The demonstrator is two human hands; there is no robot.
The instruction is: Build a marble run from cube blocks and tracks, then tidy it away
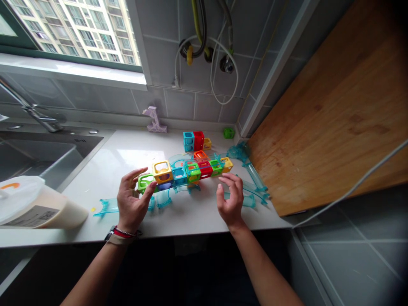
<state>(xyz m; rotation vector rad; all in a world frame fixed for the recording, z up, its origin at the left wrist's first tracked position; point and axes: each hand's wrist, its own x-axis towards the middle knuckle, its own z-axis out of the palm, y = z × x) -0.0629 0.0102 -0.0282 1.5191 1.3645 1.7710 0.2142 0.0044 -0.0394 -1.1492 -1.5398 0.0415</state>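
A row of coloured hollow toy cubes (188,170) joined with clear teal tube pieces stands on the white counter (127,153). My left hand (132,202) hovers at the row's left end, fingers spread and curled near the green cube (144,182) and the yellow cube (162,171); it holds nothing. My right hand (231,199) is open just in front of the row's right end, fingers apart, over a teal curved tube (248,197).
A blue and red cube pair (193,141) and a small green piece (228,133) sit near the back wall. Loose teal tubes (106,207) lie left; a long one (253,170) leans by the wooden board (328,123). Sink (35,157) and a white container (30,206) are at left.
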